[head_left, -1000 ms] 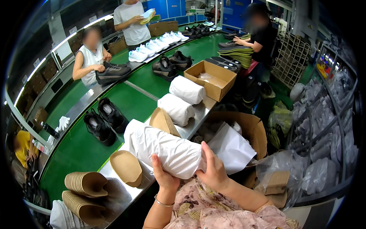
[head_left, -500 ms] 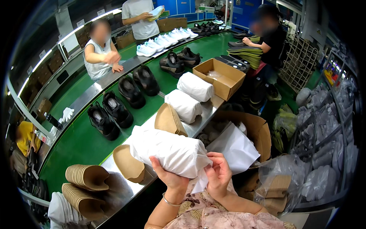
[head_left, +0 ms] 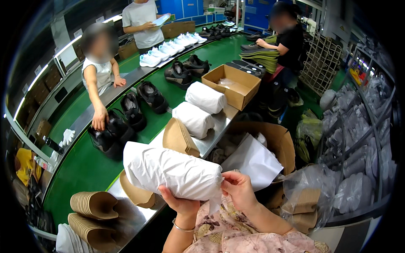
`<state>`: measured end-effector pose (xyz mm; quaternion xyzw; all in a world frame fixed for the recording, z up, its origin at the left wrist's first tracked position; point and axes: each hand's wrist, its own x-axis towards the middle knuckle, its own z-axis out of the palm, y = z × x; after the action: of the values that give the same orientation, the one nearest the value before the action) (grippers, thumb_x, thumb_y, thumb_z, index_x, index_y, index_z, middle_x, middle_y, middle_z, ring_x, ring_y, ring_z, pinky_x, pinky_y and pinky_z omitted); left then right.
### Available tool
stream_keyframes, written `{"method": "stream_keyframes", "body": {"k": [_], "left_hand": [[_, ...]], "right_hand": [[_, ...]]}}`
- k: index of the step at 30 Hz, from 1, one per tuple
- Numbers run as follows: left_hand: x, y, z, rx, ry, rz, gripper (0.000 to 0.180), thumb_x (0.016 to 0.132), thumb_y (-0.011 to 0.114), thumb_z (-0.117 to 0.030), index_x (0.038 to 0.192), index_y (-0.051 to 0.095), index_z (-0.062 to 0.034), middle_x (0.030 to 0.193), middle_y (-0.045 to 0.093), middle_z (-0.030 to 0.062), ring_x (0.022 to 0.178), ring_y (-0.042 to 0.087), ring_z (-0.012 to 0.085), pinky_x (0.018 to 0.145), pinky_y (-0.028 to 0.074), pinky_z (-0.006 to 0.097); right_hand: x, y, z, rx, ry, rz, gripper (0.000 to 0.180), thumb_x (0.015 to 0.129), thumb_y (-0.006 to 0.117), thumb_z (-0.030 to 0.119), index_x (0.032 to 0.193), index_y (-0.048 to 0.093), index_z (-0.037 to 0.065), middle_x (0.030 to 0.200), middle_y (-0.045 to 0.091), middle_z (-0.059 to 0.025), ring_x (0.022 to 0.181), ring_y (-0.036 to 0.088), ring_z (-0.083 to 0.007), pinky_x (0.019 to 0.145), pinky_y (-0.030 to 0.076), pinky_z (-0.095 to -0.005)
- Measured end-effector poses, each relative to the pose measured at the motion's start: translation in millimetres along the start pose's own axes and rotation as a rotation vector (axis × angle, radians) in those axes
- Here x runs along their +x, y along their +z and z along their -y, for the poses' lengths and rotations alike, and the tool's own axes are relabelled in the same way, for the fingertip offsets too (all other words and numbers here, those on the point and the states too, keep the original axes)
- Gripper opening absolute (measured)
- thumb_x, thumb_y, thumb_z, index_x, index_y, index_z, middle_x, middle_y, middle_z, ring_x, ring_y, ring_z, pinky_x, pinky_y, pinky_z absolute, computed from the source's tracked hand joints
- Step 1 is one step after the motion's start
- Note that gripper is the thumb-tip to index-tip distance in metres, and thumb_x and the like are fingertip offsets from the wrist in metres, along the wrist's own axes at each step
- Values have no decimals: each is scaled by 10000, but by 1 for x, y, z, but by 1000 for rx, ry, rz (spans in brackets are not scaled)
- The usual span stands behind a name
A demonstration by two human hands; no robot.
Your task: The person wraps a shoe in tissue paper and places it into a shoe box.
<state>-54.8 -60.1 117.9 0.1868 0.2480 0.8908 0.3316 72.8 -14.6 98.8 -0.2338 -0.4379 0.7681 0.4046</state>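
Observation:
A white paper-wrapped bundle [head_left: 173, 168], long and rounded, is held in front of me over the metal ledge. My left hand [head_left: 182, 205] cups its underside, thumb up along the near side. At its right end my right hand [head_left: 238, 190] pinches a loose flap of the paper between thumb and fingers. What lies inside the wrapping is hidden. Two similar white bundles [head_left: 193, 119] rest on the ledge beyond. A tan curved cardboard insert [head_left: 180, 134] stands behind the held bundle, and another cardboard insert [head_left: 136, 190] sits partly beneath it.
Black shoes [head_left: 152, 98] stand on the green conveyor belt [head_left: 76, 170]. Across it, a co-worker's hand [head_left: 100, 118] is on the nearest pair. An open carton [head_left: 231, 86] sits at the ledge's far end; a larger box [head_left: 278, 145] holds white paper. Nested cardboard inserts [head_left: 90, 204] lie lower left.
The co-worker across the belt has reached down onto the nearest black shoes, which now stand closer together. My view has shifted slightly; both my hands keep their hold on the bundle.

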Motion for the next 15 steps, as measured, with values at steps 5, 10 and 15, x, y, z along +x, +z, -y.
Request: {"method": "stream_keyframes", "body": {"k": [5, 10, 15], "left_hand": [[1, 7, 0, -50, -23, 94, 798, 805, 375, -601, 1291, 324, 30, 1210, 485, 184, 1119, 480, 306, 993, 336, 402], [4, 5, -4, -8, -67, 140, 766, 795, 387, -548, 1298, 314, 26, 1219, 477, 196, 1127, 473, 317, 993, 337, 409], [7, -1, -5, -26, -125, 142, 803, 772, 418, -558, 1303, 306, 34, 1226, 468, 213, 1134, 470, 329, 996, 343, 418]], "right_hand": [[-3, 12, -6, 460, 91, -51, 177, 834, 580, 13, 1009, 606, 5, 944, 640, -77, 851, 606, -155, 782, 486, -283], [-8, 19, 2, 586, 177, 13, 211, 852, 559, 79, 1053, 575, 21, 1074, 603, -89, 1004, 563, -205, 878, 428, -341], [-11, 22, 11, 827, 284, 121, 277, 851, 585, 127, 1106, 518, 42, 1017, 574, -43, 987, 516, -171, 928, 402, -335]]}}
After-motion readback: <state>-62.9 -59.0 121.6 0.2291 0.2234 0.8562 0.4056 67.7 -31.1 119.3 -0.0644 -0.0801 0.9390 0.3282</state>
